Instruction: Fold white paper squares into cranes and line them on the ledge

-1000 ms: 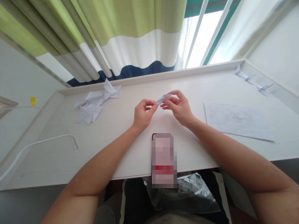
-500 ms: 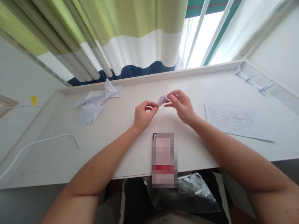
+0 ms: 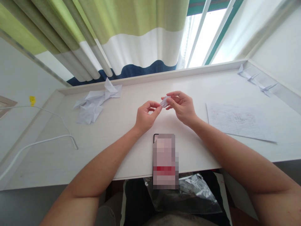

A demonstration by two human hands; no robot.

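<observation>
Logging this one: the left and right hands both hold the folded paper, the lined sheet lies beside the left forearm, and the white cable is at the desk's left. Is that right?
One slip: the head view shows the lined sheet beside the right forearm. The left hand and right hand do hold the folded paper, and the cable is at the desk's left.

Desk has open room beyond left hand and right hand — bounded by paper pile left, raised rim far, folded pieces far right. Phone blocks near centre — cable obstructs left.
</observation>
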